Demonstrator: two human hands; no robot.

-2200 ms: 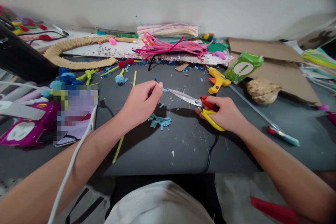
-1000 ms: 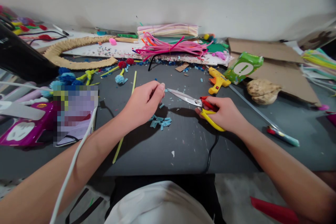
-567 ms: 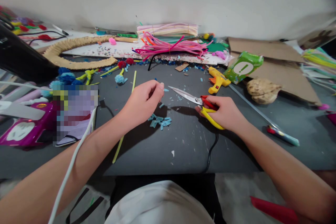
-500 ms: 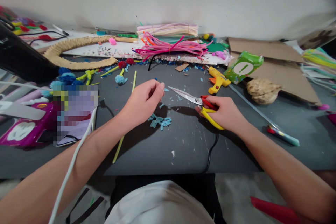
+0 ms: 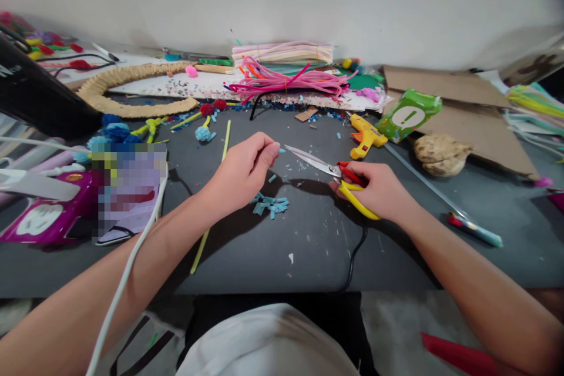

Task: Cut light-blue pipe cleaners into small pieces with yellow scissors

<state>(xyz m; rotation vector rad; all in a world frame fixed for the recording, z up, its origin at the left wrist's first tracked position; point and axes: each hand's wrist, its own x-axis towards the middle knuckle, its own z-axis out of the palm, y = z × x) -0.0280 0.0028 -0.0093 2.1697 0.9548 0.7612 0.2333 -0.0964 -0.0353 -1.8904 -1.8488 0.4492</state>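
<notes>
Above a grey bench (image 5: 308, 264), a person's left hand (image 5: 247, 167) is pinching a small blue piece (image 5: 282, 151) between thumb and forefinger, while the right hand (image 5: 374, 185) is gripping red-and-yellow scissors (image 5: 315, 161) by the handles. The blades are lying nearly together, their tip pointing at the left fingertips and hovering just beside the piece; whether they are touching it, the view is not showing. Cutting appears to be well under way: short blue clippings (image 5: 272, 205) are already lying heaped on the near side of the left fingertips, with finer scraps scattering between the hands. Only a stub is showing at the fingertips, so little of it is seemingly remaining; how much more is left, the scene is not telling. A yellow-green stem (image 5: 202, 247) is passing uncut beneath the left wrist, and a yellow glue gun (image 5: 365, 135) is resting just beyond the right hand.
</notes>
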